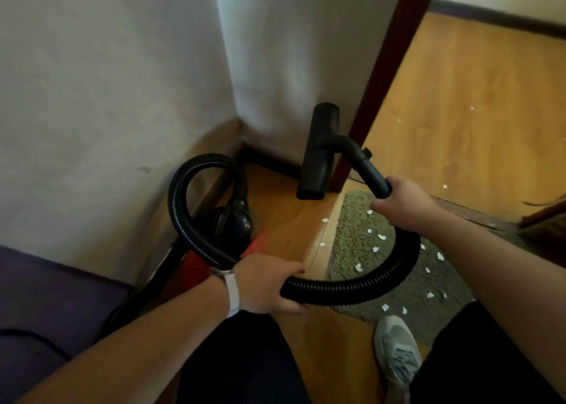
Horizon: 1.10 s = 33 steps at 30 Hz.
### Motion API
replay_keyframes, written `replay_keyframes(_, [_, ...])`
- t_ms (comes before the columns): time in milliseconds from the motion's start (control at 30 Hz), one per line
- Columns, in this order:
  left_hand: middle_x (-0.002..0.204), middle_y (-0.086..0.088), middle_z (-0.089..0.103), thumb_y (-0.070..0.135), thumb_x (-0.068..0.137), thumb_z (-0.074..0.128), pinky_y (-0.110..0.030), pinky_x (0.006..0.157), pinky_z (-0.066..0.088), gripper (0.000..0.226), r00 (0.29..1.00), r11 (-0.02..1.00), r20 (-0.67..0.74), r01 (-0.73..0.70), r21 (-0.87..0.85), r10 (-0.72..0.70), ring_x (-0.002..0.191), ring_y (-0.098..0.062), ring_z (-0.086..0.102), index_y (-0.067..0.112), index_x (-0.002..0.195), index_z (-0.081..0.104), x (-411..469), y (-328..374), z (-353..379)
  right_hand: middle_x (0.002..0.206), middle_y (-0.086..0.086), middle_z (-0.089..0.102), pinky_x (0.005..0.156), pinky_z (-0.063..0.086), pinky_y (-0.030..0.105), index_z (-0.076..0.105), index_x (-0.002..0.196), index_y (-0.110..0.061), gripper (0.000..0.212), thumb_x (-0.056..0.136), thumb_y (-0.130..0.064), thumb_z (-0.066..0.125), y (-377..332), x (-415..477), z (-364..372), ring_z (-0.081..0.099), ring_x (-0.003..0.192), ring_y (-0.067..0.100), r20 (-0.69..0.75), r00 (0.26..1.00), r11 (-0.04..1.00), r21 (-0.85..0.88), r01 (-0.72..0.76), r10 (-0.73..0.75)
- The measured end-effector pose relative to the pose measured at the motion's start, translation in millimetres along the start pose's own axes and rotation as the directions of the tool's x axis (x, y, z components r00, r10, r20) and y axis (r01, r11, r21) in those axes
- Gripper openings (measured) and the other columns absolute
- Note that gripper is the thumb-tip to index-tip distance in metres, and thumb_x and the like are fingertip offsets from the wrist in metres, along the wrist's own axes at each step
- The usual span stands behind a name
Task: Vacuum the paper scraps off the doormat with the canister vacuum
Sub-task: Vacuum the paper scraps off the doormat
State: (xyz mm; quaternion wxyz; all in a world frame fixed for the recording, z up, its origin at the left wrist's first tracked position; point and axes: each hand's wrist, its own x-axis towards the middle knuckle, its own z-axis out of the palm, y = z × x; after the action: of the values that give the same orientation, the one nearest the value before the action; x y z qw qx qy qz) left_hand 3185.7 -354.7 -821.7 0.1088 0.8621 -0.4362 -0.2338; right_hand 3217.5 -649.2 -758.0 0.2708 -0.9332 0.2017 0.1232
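Right grip: the black tube (372, 173) is held at its lower end by the right hand (404, 203), with the fingers curled round it.
Left grip: the ribbed hose (352, 290) is clasped by the left hand (269, 284), with fingers and thumb closed round it; a white wristband (232, 293) is worn at that wrist.
Hose: an arc is formed between the two hands and passes over the mat; beyond the left hand a loop is carried up and round to the canister.
Nozzle (318, 155): it is joined to the tube's upper end and turned on end in front of the wall and frame; whether it touches the floor cannot be told.
Canister (232, 219): a dark rounded body with a red part is set on the floor by the wall corner, left of the mat, partly hidden by the hose.
Mat (355, 244): grey-green, it is laid on the wooden floor (291, 213) at the doorway, beneath the right forearm.
Scraps (381, 237): small white pieces are scattered over the mat; a few are seen on the floor just beside its left edge, and more beyond the threshold.
Shoe (398, 351): a pale trainer is planted at the mat's near edge.
Surroundings: a white wall (92, 97) and a brown frame (386, 66) are seen behind.
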Motion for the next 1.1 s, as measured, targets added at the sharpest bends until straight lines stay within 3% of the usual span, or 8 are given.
replay_keyframes(67, [0.083, 0.009, 0.064, 0.065, 0.079, 0.061, -0.034, 0.068, 0.054, 0.035, 0.999, 0.999, 0.015, -0.047, 0.025, 0.046, 0.072, -0.010, 0.061, 0.033, 0.091, 0.053, 14.4, 16.6, 4.3, 0.081, 0.001, 0.061, 0.059, 0.047, 0.029, 0.053, 0.105, -0.024, 0.029, 0.081, -0.025, 0.070, 13.0, -13.6, -9.8, 0.063, 0.069, 0.020, -0.029, 0.999, 1.000, -0.018, -0.019, 0.018])
replay_keyframes(200, [0.073, 0.009, 0.061, 0.063, 0.077, 0.062, -0.032, 0.063, 0.053, 0.034, 0.998, 0.999, -0.042, -0.051, 0.008, 0.052, 0.065, -0.007, 0.057, 0.031, 0.077, 0.052, 30.9, 23.8, 1.0, 0.081, -0.002, 0.059, 0.057, 0.041, 0.028, 0.052, 0.104, -0.026, 0.028, 0.082, -0.025, 0.069, 43.9, -34.5, -25.8, 0.059, 0.071, 0.016, -0.059, 0.997, 0.998, -0.018, -0.054, 0.053])
replay_keyframes(400, [0.068, 0.010, 0.058, 0.082, 0.071, 0.052, -0.030, 0.062, 0.053, 0.054, 0.995, 0.990, -0.068, 0.081, 0.119, -0.074, 0.060, -0.004, 0.055, 0.028, 0.075, 0.054, 50.1, 18.9, 8.4, 0.079, -0.002, 0.059, 0.053, 0.038, 0.026, 0.055, 0.099, -0.025, 0.023, 0.081, -0.024, 0.070, 101.7, -21.6, -22.0, 0.057, 0.067, 0.013, -0.050, 0.998, 1.000, -0.012, -0.027, 0.026])
replay_keyframes(500, [0.066, 0.010, 0.057, 0.085, 0.070, 0.044, -0.032, 0.059, 0.053, 0.058, 0.995, 0.978, -0.079, 0.078, 0.194, -0.064, 0.059, -0.006, 0.056, 0.028, 0.072, 0.052, 74.6, 44.5, 20.2, 0.077, -0.002, 0.059, 0.052, 0.036, 0.025, 0.055, 0.095, -0.027, 0.019, 0.082, -0.022, 0.068, 134.5, -4.9, -13.6, 0.056, 0.065, 0.011, -0.005, 1.000, 1.000, -0.001, 0.029, -0.029])
replay_keyframes(700, [0.067, 0.012, 0.057, 0.087, 0.073, 0.038, -0.028, 0.060, 0.051, 0.059, 0.997, 0.936, -0.036, 0.071, 0.346, -0.062, 0.060, -0.006, 0.055, 0.029, 0.074, 0.051, 144.3, 79.8, 32.2, 0.082, -0.001, 0.061, 0.056, 0.045, 0.026, 0.057, 0.101, -0.024, 0.019, 0.085, -0.027, 0.066, 197.6, 57.7, -6.2, 0.061, 0.069, 0.014, 0.152, 0.981, 0.989, -0.073, 0.129, -0.117])
replay_keyframes(800, [0.066, 0.011, 0.056, 0.087, 0.073, 0.040, -0.031, 0.062, 0.053, 0.058, 0.998, 0.910, 0.001, 0.063, 0.410, -0.069, 0.060, -0.007, 0.055, 0.030, 0.074, 0.050, 178.9, 91.7, 22.0, 0.086, -0.002, 0.061, 0.066, 0.054, 0.032, 0.056, 0.107, -0.026, 0.023, 0.086, -0.029, 0.064, 219.8, 84.8, -2.1, 0.062, 0.073, 0.017, 0.171, 0.975, 0.988, -0.043, 0.151, -0.141])
replay_keyframes(1000, [0.069, 0.011, 0.057, 0.091, 0.068, 0.036, -0.030, 0.063, 0.055, 0.064, 0.972, 0.904, 0.175, 0.072, 0.423, -0.159, 0.062, -0.006, 0.057, 0.030, 0.080, 0.053, 223.0, 94.4, 9.8, 0.084, -0.003, 0.059, 0.059, 0.049, 0.029, 0.052, 0.111, -0.025, 0.029, 0.087, -0.034, 0.064, 252.1, 102.7, -2.9, 0.061, 0.073, 0.017, 0.171, 0.982, 0.992, -0.086, 0.094, -0.079])
replay_keyframes(1100, [0.069, 0.011, 0.057, 0.090, 0.069, 0.035, -0.028, 0.062, 0.054, 0.064, 0.973, 0.912, 0.188, 0.045, 0.407, -0.132, 0.063, -0.006, 0.058, 0.030, 0.082, 0.053, 237.5, 74.7, 21.0, 0.084, -0.002, 0.059, 0.059, 0.050, 0.030, 0.054, 0.110, -0.023, 0.031, 0.085, -0.036, 0.067, 258.4, 118.1, 9.1, 0.061, 0.073, 0.017, 0.177, 0.984, 0.994, -0.099, 0.051, -0.032])
